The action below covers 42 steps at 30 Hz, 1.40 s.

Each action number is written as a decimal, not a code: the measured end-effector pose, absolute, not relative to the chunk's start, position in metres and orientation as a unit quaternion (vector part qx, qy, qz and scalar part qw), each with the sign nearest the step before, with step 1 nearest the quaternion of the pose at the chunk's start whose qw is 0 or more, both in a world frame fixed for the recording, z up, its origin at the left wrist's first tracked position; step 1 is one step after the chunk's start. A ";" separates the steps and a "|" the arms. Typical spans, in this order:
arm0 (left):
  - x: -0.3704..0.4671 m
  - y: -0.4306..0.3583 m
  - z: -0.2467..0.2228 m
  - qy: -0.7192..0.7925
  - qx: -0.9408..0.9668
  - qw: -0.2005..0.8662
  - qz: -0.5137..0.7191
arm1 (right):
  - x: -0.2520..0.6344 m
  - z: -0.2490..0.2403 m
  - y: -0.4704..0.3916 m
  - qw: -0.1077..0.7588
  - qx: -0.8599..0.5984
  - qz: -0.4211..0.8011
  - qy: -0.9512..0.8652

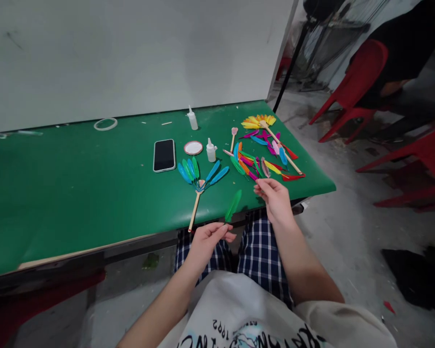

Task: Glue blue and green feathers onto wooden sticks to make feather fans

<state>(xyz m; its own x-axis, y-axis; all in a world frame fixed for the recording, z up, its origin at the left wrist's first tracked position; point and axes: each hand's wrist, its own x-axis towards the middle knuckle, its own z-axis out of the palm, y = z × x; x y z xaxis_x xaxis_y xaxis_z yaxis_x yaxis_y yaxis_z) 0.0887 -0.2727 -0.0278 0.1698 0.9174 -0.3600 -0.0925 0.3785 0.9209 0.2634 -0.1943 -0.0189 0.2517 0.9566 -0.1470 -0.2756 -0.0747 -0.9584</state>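
Note:
My left hand (213, 236) pinches the base of a green feather (234, 206), which points up in front of the table edge. At the near edge of a pile of mixed-colour feathers (244, 162), my right hand (273, 195) has its fingers closed at the end of a magenta feather (253, 176). Its fingertips partly hide that end. Left of the pile lies a small wooden-handled fan (195, 208), with blue and green feathers (190, 169) spread from its heart-shaped head. A finished-looking yellow feather fan (259, 121) with a red tassel rests at the right.
Two white squeeze bottles (192, 119) (210, 152) stand on the green table (94, 203). Near them lie a phone (164, 155), a round white lid-like disc (193, 148), a bare heart-topped stick (233, 139) and a tape ring (105, 124). A person (398, 53) sits on a red chair (362, 82).

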 end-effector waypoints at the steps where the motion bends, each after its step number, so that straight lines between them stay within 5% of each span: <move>1: 0.087 -0.273 -0.028 0.516 0.394 0.654 0.389 | 0.262 -0.018 -0.192 0.584 -0.517 0.529 -0.333; 5: 0.080 -0.272 -0.027 0.523 0.376 0.657 0.391 | 0.242 -0.022 -0.195 0.459 -0.498 0.604 -0.421; 12: 0.063 -0.268 -0.029 0.542 0.397 0.629 0.390 | 0.224 -0.022 -0.190 0.378 -0.470 0.600 -0.526; 30: 0.042 -0.265 -0.028 0.567 0.425 0.615 0.346 | 0.207 -0.007 -0.181 0.294 -0.453 0.631 -0.557; 42: 0.048 -0.244 -0.003 0.600 0.600 0.343 0.403 | 0.205 0.016 -0.197 0.326 -0.444 0.450 -0.703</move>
